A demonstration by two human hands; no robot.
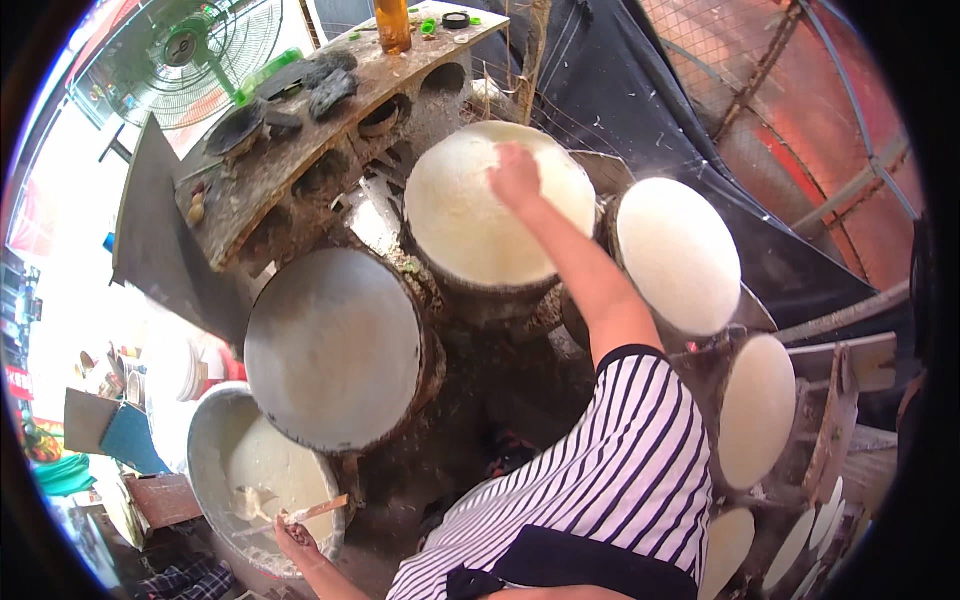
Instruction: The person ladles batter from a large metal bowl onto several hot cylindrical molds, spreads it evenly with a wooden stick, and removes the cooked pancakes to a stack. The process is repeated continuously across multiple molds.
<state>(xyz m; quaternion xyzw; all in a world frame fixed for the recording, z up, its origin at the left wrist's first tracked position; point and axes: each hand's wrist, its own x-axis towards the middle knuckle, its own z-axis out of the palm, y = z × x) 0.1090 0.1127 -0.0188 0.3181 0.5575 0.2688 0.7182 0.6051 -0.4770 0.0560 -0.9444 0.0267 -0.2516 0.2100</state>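
My right hand (516, 174) is on the far part of a large round pale sheet (480, 225) that covers a round griddle top; its fingers are blurred, so I cannot tell what they grip. Low at the left, my left hand (296, 534) is closed around a ladle (251, 504) and a flat wooden stick (322, 508), over a large metal basin (202, 420) of creamy batter (277, 457). Between basin and sheet stands a bare round griddle (334, 349) with a greyish surface. Another round white sheet (679, 255) lies to the right of the covered griddle.
A sooty ledge (315, 127) with round holes carries charred lumps (332, 94), a brown bottle (392, 26) and a green bottle (270, 71). A fan (180, 49) stands behind it. More round sheets (757, 412) are at the right. A metal panel (161, 240) stands left of the griddles.
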